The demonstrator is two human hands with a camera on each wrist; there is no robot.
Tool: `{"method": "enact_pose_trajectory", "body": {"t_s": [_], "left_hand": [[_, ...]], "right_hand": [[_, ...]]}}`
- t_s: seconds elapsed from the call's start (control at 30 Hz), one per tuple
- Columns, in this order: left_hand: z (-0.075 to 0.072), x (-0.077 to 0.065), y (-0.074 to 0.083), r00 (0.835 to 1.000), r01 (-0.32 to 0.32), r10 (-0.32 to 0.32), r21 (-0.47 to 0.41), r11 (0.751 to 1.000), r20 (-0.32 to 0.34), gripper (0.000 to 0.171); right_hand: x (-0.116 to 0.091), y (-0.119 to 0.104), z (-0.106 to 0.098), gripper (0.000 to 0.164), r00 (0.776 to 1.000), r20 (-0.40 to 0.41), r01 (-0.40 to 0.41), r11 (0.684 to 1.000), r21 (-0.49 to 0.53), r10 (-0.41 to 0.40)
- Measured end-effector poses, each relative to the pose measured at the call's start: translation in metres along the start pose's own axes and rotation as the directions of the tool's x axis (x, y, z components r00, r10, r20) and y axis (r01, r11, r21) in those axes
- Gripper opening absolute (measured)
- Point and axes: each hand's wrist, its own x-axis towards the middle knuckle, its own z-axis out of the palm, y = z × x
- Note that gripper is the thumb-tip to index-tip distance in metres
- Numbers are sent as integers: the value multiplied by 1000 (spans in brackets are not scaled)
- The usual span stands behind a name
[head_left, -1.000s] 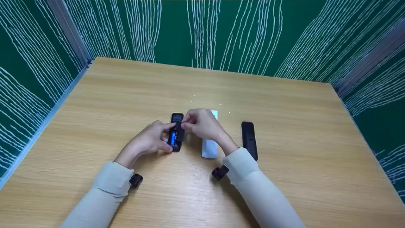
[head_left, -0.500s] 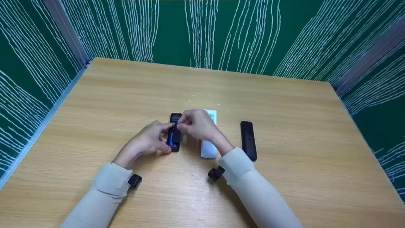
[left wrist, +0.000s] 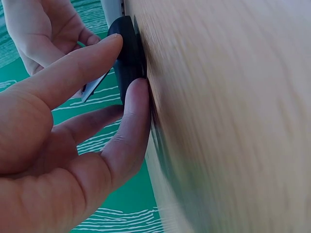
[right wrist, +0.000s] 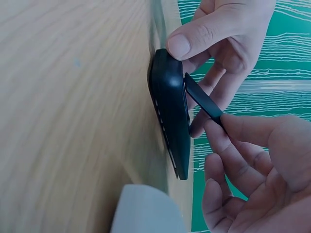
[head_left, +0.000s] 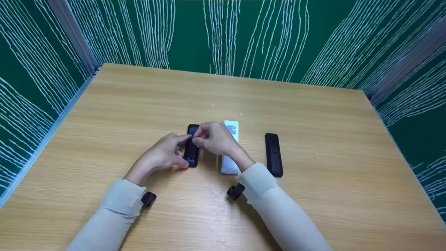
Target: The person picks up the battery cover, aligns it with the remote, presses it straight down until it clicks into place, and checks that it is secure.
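Observation:
My left hand (head_left: 163, 151) grips a black remote control (right wrist: 170, 107) by its edge, its back facing up on the table. Between thumb and forefinger my right hand (head_left: 219, 139) pinches a thin black battery cover (right wrist: 204, 99). The cover slants over the remote's back: one end lies right at the remote's near end, the pinched end stands raised. In the head view a bit of a blue battery (head_left: 189, 159) shows below the cover; the rest of the compartment is hidden. The left wrist view shows the left fingers (left wrist: 138, 109) along the remote's side.
A white remote control (head_left: 230, 164) lies just right of the black one, partly under my right forearm. Farther right is a second black remote control (head_left: 274, 155). Small white specks dot the wooden table (head_left: 313, 202); green patterned walls (head_left: 191, 35) surround it.
My right hand has moved left with the battery cover, bringing it over the compartment, so most of the blue battery is now covered. The left hand keeps its grip on the remote.

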Motion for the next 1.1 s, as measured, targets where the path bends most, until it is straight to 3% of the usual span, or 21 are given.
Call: {"method": "enact_pose_trajectory", "body": {"t_s": [0.67, 1.1], "left_hand": [[0, 1, 0, 1000, 0, 0, -22, 1000, 10, 99], [0, 0, 1, 1000, -13, 13, -34, 999, 3, 98]], "right_hand": [[2, 0, 1, 6, 998, 49, -36, 999, 18, 35], [4, 0, 3, 7, 997, 68, -36, 999, -24, 37]]}}
